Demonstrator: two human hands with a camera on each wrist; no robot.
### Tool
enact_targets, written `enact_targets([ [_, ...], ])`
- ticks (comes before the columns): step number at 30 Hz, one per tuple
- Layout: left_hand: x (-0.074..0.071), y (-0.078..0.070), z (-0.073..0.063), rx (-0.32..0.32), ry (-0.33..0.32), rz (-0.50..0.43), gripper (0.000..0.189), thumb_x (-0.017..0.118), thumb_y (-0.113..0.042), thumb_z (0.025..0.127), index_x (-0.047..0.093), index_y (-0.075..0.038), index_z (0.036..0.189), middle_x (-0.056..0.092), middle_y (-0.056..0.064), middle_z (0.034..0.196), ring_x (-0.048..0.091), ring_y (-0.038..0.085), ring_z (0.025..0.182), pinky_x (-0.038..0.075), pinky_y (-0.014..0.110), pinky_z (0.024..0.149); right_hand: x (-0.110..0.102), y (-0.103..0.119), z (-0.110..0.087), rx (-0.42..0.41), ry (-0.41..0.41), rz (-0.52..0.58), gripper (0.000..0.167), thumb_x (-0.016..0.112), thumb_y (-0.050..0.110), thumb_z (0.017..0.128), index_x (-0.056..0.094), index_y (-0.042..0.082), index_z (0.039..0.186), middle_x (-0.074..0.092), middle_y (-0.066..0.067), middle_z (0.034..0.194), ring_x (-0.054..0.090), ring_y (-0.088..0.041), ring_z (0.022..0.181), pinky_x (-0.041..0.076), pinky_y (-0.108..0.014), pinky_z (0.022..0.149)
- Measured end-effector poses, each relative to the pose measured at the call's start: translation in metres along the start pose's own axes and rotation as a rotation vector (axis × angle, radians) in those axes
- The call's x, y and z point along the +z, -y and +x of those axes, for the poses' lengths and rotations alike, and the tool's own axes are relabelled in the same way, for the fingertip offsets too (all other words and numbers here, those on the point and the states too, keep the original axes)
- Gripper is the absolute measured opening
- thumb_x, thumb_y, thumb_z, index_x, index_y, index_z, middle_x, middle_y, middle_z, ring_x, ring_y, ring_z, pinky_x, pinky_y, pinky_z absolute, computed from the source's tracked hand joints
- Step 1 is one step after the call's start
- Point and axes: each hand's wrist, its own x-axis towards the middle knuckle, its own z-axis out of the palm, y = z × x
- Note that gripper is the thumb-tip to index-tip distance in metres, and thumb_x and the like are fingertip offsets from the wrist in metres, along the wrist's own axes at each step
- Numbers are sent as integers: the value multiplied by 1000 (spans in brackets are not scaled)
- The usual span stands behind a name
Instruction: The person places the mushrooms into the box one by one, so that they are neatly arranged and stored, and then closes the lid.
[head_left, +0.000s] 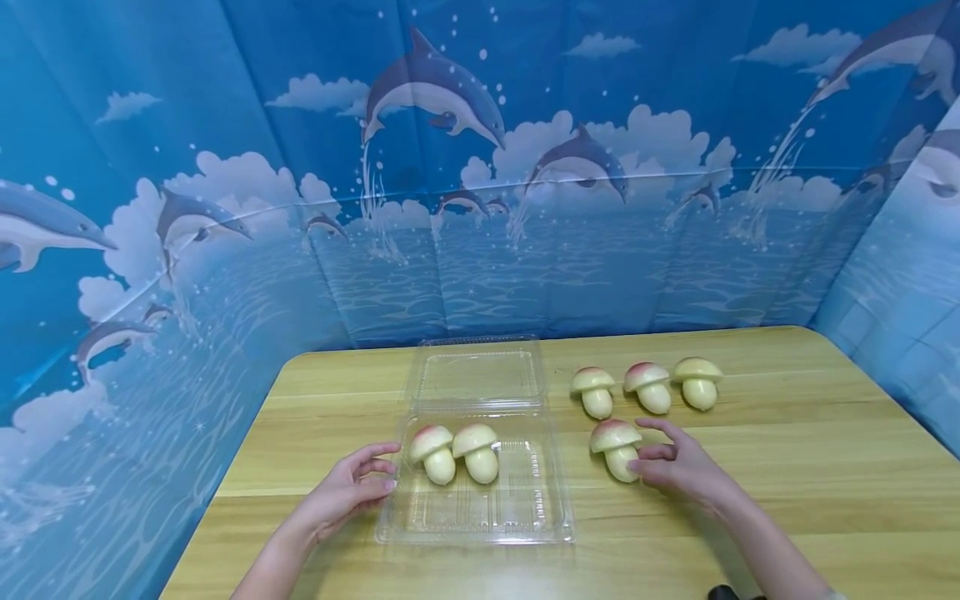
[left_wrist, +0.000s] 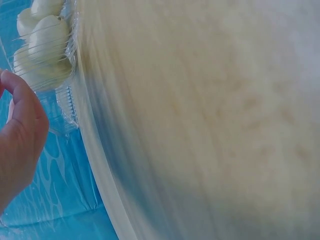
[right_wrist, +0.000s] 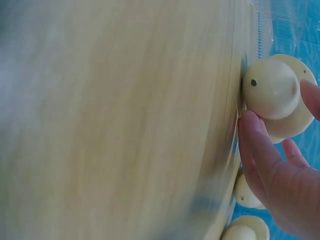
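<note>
A clear plastic clamshell box [head_left: 517, 510] lies with its lid [head_left: 480, 377] folded back. Two toy mushrooms, one with a pink-tinged cap [head_left: 432, 454] and a paler one [head_left: 477, 452], lie side by side in its tray. At the tray's left edge is my left hand [head_left: 341, 496], fingers loosely bent; contact with the rim is hard to tell. My right hand [head_left: 682, 468] is at a pink-capped mushroom [head_left: 618, 450] right of the box, thumb by its stem and fingers spread. In the right wrist view, fingertips [right_wrist: 250, 120] meet the pale rounded stem [right_wrist: 270, 90].
Behind my right hand, three more mushrooms [head_left: 592, 392] [head_left: 648, 387] [head_left: 698, 383] lie in a row on the wooden table [head_left: 810, 467]. A blue dolphin-print curtain [head_left: 480, 258] hangs behind the table and along its sides. A small black object [head_left: 722, 592] shows at the bottom edge.
</note>
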Motion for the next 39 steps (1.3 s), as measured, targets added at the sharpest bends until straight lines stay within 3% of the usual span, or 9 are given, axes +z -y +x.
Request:
enact_targets([
  [7,0,1,0,2,1,0,62,60,-3,88,27,6,141,48,8,106,56,10,83,49,23,71,3,0,3,-2,-16,-42,79,71,14,82,22,-1,142,54,-24,110,57,-19,91,51,-30,74],
  [39,3,4,1,3,-19,11,62,61,-3,88,28,5,140,48,9,107,57,11,83,49,23,71,7,-2,15,-30,13,-33,76,72,14,82,27,0,142,53,-12,91,56,-15,78,51,-30,69],
])
